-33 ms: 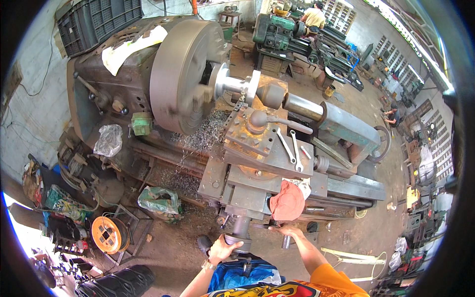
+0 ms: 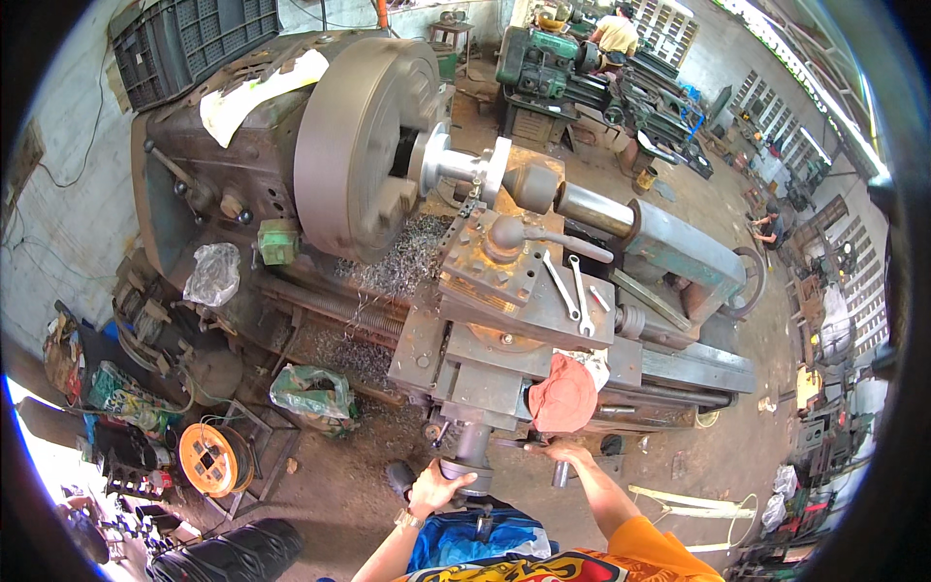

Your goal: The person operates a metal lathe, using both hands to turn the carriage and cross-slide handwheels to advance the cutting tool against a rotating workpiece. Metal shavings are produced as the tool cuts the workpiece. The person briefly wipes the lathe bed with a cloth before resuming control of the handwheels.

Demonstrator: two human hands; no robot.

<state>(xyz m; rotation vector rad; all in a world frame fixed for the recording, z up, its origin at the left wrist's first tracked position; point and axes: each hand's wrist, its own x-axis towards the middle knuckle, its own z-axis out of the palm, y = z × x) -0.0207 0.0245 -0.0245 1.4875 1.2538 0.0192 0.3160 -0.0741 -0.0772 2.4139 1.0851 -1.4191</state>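
My left hand (image 2: 436, 488) is closed around the rim of the round handwheel (image 2: 467, 473) at the front of the lathe carriage. My right hand (image 2: 562, 451) grips the end of a short dark lever (image 2: 511, 443), just below a red cloth (image 2: 564, 396). Above, a shiny flanged metal workpiece (image 2: 456, 164) is held between the large chuck (image 2: 359, 155), blurred by spinning, and the tailstock (image 2: 679, 252). The tool post (image 2: 504, 238), with its clamp handle, stands close to the workpiece. Two spanners (image 2: 572, 291) lie on the slide.
Metal chips (image 2: 402, 262) heap below the chuck. A green plastic bag (image 2: 312, 393) and an orange cable reel (image 2: 208, 459) are at lower left. Another lathe (image 2: 543, 73), with a person (image 2: 616, 36) beside it, stands at the back. Pale wooden strips (image 2: 693, 504) lie at right.
The chuck's jaws have turned to a different position. Both hands keep their places.
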